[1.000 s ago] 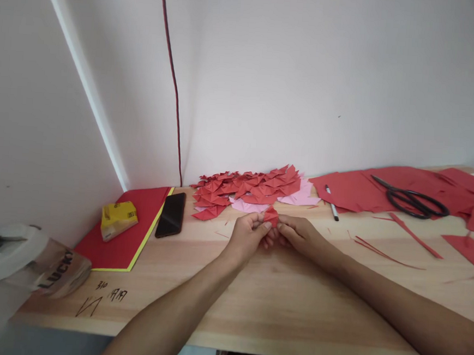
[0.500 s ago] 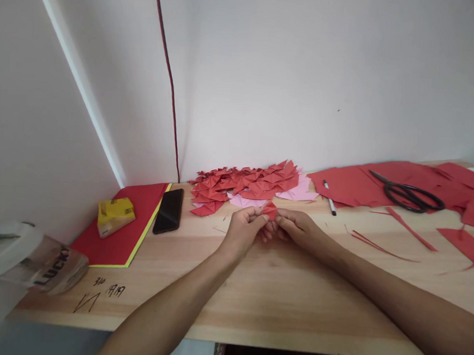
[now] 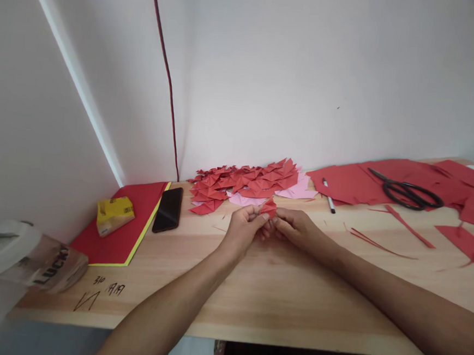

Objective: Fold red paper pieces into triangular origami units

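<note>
A small folded piece of red paper is held up between my two hands, above the middle of the wooden table. My left hand pinches its left side, thumb on top. On the right side, the fingers of my right hand are closed at its edge; their tips are partly hidden. Just behind my hands lies a heap of folded red paper pieces, with some pink folded paper beneath and beside it.
Scissors and red paper sheets lie at the back right, with a marker pen and red paper strips. To the left are a phone, a yellow packet on red sheets, and a plastic cup.
The folded red paper has turned slightly between my fingers, its point now tipped up a little. My right fingers have shifted slightly along its edge. The view has moved very little.
</note>
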{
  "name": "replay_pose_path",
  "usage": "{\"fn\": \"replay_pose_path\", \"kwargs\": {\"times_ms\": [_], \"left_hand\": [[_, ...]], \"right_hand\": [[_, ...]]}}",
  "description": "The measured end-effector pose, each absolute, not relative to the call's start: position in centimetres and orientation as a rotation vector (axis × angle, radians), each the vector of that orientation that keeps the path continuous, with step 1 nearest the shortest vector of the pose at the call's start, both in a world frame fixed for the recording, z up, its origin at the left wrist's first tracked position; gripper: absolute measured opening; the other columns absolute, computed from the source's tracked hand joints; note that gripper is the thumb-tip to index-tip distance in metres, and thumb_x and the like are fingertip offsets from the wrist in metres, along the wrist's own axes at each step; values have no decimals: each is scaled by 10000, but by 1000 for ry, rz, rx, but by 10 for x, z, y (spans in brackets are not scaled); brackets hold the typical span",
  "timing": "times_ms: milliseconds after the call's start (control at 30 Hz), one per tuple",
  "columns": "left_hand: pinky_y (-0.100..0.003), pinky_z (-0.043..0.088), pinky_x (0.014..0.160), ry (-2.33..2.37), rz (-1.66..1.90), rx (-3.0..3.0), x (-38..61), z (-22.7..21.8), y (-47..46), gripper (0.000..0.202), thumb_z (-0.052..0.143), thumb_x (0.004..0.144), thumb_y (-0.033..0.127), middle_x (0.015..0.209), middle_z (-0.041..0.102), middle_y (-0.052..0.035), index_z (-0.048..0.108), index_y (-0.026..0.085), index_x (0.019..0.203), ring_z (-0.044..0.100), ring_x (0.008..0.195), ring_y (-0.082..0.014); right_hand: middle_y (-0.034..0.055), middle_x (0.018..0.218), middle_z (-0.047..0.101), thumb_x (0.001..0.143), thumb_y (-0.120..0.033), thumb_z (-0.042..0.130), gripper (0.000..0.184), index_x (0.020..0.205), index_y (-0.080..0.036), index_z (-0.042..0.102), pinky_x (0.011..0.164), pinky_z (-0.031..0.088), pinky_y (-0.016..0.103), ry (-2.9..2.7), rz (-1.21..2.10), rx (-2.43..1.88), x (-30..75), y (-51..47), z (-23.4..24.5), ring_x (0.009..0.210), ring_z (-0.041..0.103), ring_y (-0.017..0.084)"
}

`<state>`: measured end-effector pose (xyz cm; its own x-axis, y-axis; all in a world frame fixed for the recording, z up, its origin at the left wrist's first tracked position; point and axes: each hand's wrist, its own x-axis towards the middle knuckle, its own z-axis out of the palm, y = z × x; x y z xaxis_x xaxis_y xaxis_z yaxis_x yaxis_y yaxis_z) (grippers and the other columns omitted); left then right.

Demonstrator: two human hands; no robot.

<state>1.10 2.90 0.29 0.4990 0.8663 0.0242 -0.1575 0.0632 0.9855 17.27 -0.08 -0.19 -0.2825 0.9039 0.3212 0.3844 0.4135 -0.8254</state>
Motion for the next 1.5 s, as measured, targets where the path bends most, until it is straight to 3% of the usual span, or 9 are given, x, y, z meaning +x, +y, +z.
{"fn": "replay_pose_path", "kwargs": {"times_ms": [233,1267,1500], "left_hand": [[-179,399,408,739,769,1505,11,0,32,270,572,838,426,585,557,39,472,177,807,534,448,-89],[-194,357,426,670,768,1439,10,-4,33,330,596,812,475,557,520,35,514,164,740,462,438,-73],[-191,353,425,666,793,1460,9,-2,32,327,577,848,473,563,523,40,496,171,754,460,436,-72]], "right_hand": [[-5,710,631,914,-224,401,257,738,-184,583,613,393,236,-1886,833,-1076,174,-3,-1,617,525,114],[-19,584,551,876,-269,406,257,659,-198,524,544,393,232,-1844,925,-1114,177,1,-7,526,489,112],[-10,644,574,898,-285,440,262,691,-188,566,568,397,234,-1825,943,-1103,179,0,-6,558,502,110]]}}
